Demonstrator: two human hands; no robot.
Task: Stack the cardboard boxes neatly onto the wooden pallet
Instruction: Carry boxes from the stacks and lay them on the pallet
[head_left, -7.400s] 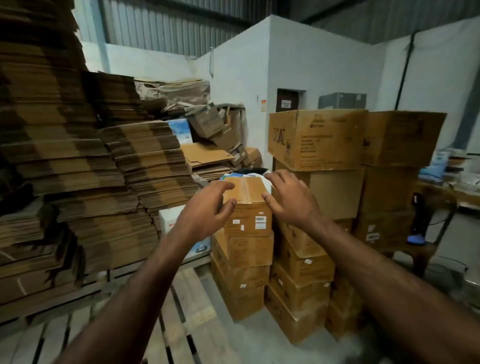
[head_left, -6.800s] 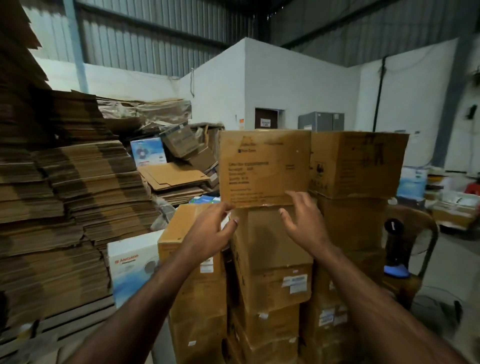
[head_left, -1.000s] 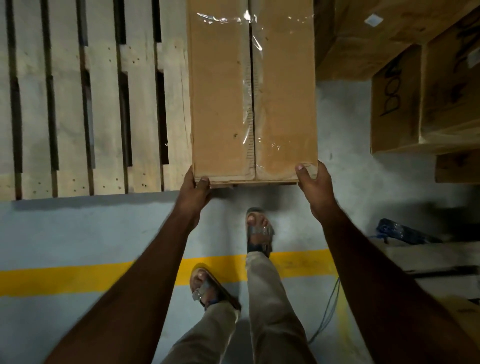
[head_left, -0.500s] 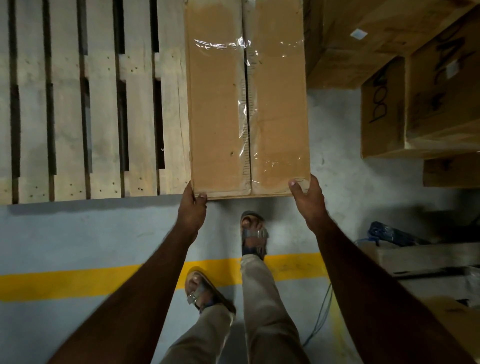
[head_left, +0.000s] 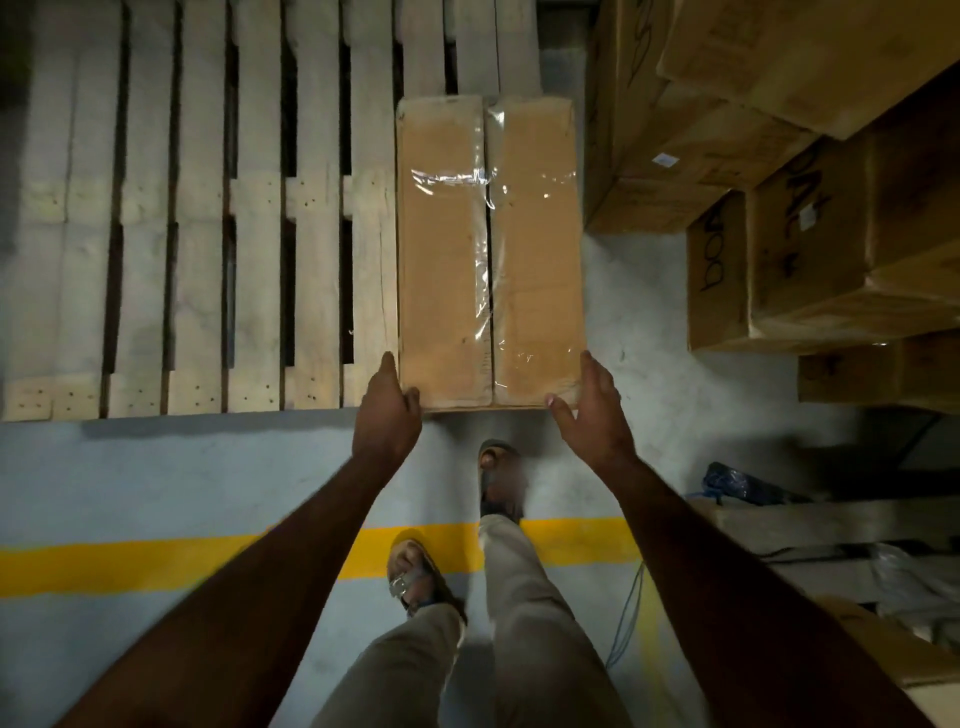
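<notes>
A long cardboard box (head_left: 488, 249), taped along its top seam, lies flat on the right front corner of the wooden pallet (head_left: 208, 234), its near end level with the pallet's front edge. My left hand (head_left: 388, 415) grips the box's near left corner, thumb along the side and fingers curled at the front edge. My right hand (head_left: 589, 410) is at the near right corner with straight fingers beside the box and the thumb touching the front edge.
Stacked brown cartons (head_left: 779, 171) stand close on the right of the pallet, some with handwriting. A yellow floor line (head_left: 130, 566) crosses the grey concrete under my arms. My sandalled feet (head_left: 498, 483) are just before the pallet. Blue plastic and boards lie at the right.
The box has gone down from being carried above the pallet to lying on its right front corner. My right hand's fingers have straightened off the box; earlier I was reaching into the carton stacks.
</notes>
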